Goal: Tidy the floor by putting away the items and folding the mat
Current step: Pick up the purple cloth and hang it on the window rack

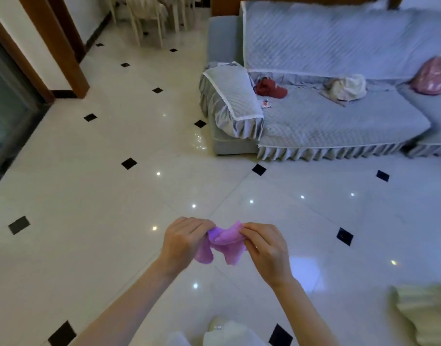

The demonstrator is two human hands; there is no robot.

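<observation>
A small purple cloth (pixel 224 243) hangs in the air between both hands, above the tiled floor. My left hand (pixel 183 239) grips its left end with curled fingers. My right hand (pixel 264 245) pinches its right end. The cloth sags and bunches between them. A pale yellow folded fabric (pixel 425 313), possibly the mat, lies on the floor at the lower right, partly cut off by the frame edge.
A grey quilted sofa (pixel 326 126) stands ahead on the right, with a red cloth (pixel 270 88), a cream bag (pixel 346 87) and a pink bag (pixel 431 76) on it. White chairs (pixel 149 18) stand at the far back. A wooden door frame (pixel 64 46) is at the left.
</observation>
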